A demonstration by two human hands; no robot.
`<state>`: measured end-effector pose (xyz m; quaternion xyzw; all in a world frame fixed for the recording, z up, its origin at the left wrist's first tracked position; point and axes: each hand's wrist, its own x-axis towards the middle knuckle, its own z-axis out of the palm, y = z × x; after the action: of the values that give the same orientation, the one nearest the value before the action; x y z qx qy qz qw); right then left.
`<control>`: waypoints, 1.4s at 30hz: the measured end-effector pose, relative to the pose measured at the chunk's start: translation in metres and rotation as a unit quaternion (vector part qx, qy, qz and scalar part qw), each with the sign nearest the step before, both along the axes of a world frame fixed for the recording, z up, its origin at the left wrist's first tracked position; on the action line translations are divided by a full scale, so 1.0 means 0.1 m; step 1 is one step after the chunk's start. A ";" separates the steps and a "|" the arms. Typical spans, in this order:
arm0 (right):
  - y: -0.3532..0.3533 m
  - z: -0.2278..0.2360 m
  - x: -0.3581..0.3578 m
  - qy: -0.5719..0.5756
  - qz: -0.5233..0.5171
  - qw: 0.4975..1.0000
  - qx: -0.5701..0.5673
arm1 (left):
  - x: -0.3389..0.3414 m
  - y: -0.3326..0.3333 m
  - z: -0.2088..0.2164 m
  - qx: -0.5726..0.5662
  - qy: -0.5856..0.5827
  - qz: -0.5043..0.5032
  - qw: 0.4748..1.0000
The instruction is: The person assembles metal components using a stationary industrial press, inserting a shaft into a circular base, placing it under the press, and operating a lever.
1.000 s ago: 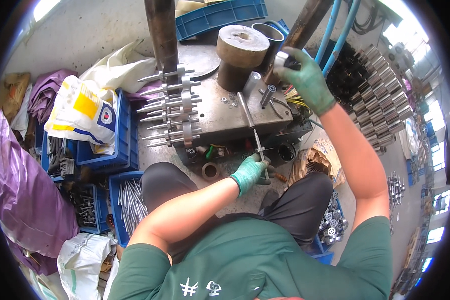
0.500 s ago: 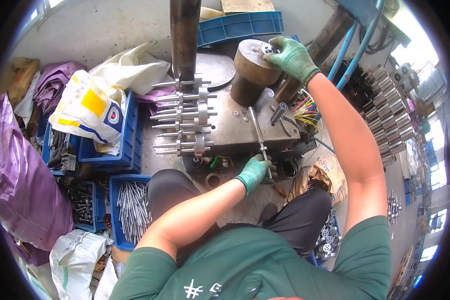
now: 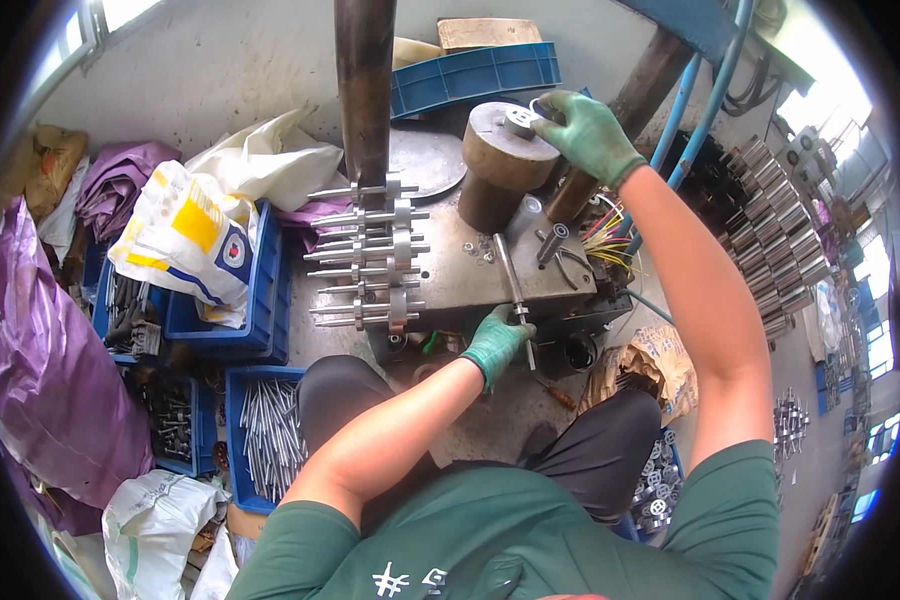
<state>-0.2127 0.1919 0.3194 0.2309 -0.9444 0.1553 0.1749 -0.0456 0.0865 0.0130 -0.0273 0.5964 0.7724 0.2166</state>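
Note:
My left hand [image 3: 499,344], in a green glove, is closed around the lower part of a slender metal shaft [image 3: 511,268]. The shaft slants up over the front edge of the steel bench block [image 3: 440,275], its upper end above the block. At the far right my gloved right hand [image 3: 588,137] has thumb and fingers at the right edge of a small spoked metal disc [image 3: 519,117]. This disc lies on top of a thick steel cylinder [image 3: 511,140]. Part of the grip is hidden by the fingers.
Several shafts with discs [image 3: 402,250] stand in a row on the block's left side. A dark steel column [image 3: 366,90] rises behind them. A blue crate [image 3: 235,400] holds loose rods at left. Coloured wires [image 3: 605,225] and a torn brown bag [image 3: 660,360] are at right.
The view has shifted slightly. On the cylinder's top, the spoked disc now sits nearer the middle, with my right hand still beside it. My left hand stays on the shaft.

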 end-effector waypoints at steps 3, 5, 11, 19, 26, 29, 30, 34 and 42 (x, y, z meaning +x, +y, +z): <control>0.30 0.21 0.68 -0.050 0.029 0.997 0.047 | -0.04 0.00 -0.04 -0.049 0.039 -0.010 0.998; 0.80 0.12 1.01 0.023 0.079 0.985 0.150 | 0.00 -0.02 0.14 -0.047 -0.005 -0.034 0.998; 1.92 0.18 2.38 -0.097 -0.029 0.967 0.235 | 0.16 -0.19 0.23 -0.019 0.080 -0.018 0.996; 2.72 -0.21 3.31 -0.076 -0.150 0.981 0.094 | 0.10 -0.39 0.92 -0.144 0.348 0.054 0.925; 2.77 -0.18 2.49 0.211 -0.129 0.968 -0.035 | -0.73 -0.44 1.97 -0.023 0.466 0.114 0.877; 2.86 0.02 2.05 0.231 -0.178 0.955 -0.050 | -1.10 -0.42 2.36 -0.047 0.459 0.172 0.870; 2.84 0.07 1.93 0.204 -0.202 0.953 -0.092 | -1.19 -0.39 2.50 -0.029 0.455 0.196 0.868; 2.92 0.15 1.53 0.182 -0.248 0.950 -0.050 | -1.82 -0.39 2.67 0.012 0.426 0.253 0.869; 2.68 0.38 1.65 0.040 -0.303 0.951 -0.055 | -2.16 -0.41 2.81 -0.119 0.384 0.248 0.881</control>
<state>-0.0473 0.4598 0.3577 -0.0702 -0.9522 0.1372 0.2636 -0.2617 0.0455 0.2942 0.0987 0.6942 0.6737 -0.2334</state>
